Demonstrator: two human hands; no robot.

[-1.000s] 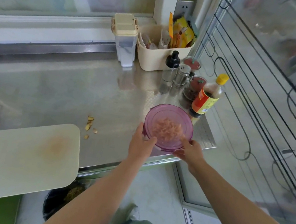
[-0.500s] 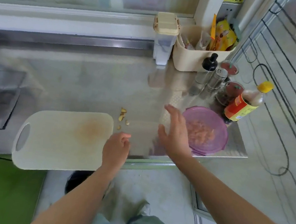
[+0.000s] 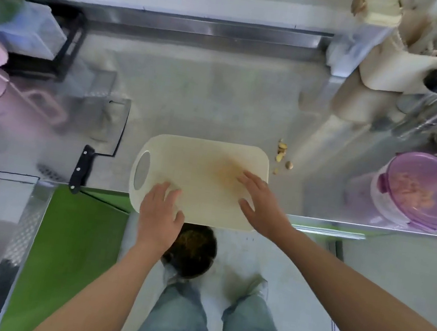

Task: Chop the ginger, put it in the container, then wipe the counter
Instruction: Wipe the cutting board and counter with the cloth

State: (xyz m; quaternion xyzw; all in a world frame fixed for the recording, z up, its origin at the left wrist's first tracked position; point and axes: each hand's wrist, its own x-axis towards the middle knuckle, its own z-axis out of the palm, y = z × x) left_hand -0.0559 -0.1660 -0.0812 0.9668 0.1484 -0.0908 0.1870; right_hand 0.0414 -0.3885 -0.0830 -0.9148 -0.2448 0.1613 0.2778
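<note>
With the chopped ginger in the lidded container [image 3: 428, 194] at the counter's [image 3: 208, 93] right end, the left hand [image 3: 160, 213] and right hand [image 3: 260, 202], spread empty over the cutting board [image 3: 197, 168], should lift it level, clear of the ginger scraps [image 3: 281, 155] just beside it.

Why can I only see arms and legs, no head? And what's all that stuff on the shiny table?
The camera sits on the person's head and looks down, so you see only their own two arms and their jeans. There is no machine here, just bare hands. The left hand and right hand are both open and spread over the pale cutting board, which sticks out past the front edge of the steel counter. They hold nothing. I can't tell whether they are pressing on it. Left of the board lies a knife with a black handle. By the board's far right corner sit a few ginger scraps. Far right stands a tub with a purple lid, and chopped ginger shows through it.
</note>
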